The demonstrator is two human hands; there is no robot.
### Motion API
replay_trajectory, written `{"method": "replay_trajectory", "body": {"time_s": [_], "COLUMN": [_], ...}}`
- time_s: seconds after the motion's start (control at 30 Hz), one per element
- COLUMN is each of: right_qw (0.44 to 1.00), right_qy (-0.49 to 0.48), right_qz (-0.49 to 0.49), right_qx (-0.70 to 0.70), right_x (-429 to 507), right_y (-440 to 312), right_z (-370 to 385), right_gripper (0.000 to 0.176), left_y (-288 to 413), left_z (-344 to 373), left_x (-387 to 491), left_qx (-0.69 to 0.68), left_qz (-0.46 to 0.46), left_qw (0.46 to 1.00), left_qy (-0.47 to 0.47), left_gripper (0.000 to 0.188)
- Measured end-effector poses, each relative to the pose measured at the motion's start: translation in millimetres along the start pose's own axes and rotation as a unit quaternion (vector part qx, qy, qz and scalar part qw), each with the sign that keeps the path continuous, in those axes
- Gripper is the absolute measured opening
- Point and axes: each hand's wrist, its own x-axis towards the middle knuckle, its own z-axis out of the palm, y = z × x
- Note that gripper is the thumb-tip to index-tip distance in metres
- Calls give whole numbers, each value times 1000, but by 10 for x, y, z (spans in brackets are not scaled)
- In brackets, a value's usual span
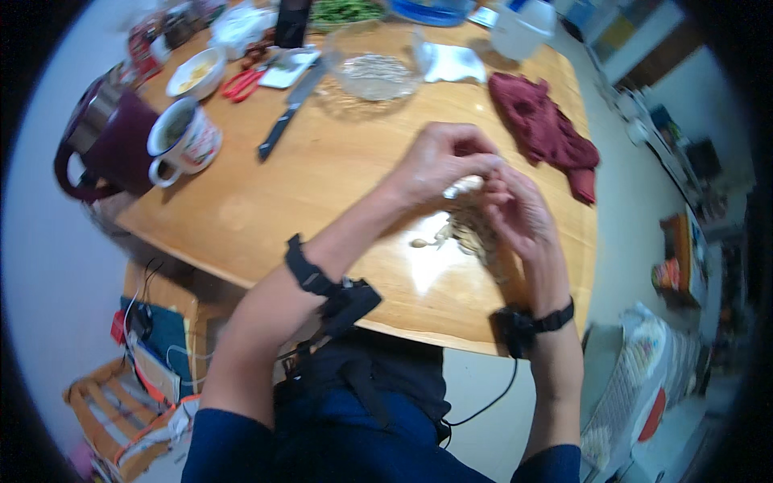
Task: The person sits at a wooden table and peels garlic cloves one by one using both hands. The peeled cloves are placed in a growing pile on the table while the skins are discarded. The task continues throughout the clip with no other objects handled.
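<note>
My left hand [444, 160] and my right hand [519, 205] meet at the fingertips above the right part of the wooden table [241, 205]. Thumbs and fingers are pinched together, and anything small between them is hidden. Under the hands lies a loose heap of pale brown peelings or shells [468, 232], partly covered by my right hand. One small tan, rounded piece [418, 243] sits at its left edge. A bright light reflection falls on the tabletop beside the heap.
Beyond the hands are a knife [279, 130], red-handled scissors [241, 84], a transparent bowl [377, 75] and a white bowl with yellowish pieces [196, 72]. Left stand a mug [196, 142] and a purple kettle [124, 133]. A maroon cloth [543, 124] lies near the right edge.
</note>
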Motion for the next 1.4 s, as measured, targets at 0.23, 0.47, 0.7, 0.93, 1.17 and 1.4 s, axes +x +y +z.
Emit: {"method": "replay_trajectory", "body": {"time_s": [0.23, 0.47, 0.7, 0.93, 1.17, 1.4], "right_qw": [999, 999, 981, 986, 990, 971], "right_qy": [-24, -16, 59, 39, 45, 53], "right_qz": [47, 45, 0, 7, 4, -57], "right_qx": [-3, -14, -187, -163, -135, -227], "right_x": [10, 18, -15, 13, 1, -13], "right_y": [-40, -27, -105, -117, -135, -143], "right_z": [-21, 7, 59, 20, 18, 61], "right_gripper": [13, 13, 23, 25, 22, 22], "left_y": [114, 133, 37, 56, -34, -87], "left_z": [-9, -29, -11, -36, -109, -146], "left_x": [-4, -6, -6, -16, 51, 55], "left_qx": [-4, 12, 90, 77, 78, -39], "left_qz": [-34, -51, 16, -6, -18, -104], "left_qw": [999, 999, 995, 996, 997, 994], "left_qy": [-11, -5, -27, -44, -12, 12], "left_gripper": [10, 10, 6, 8, 11, 16]}}
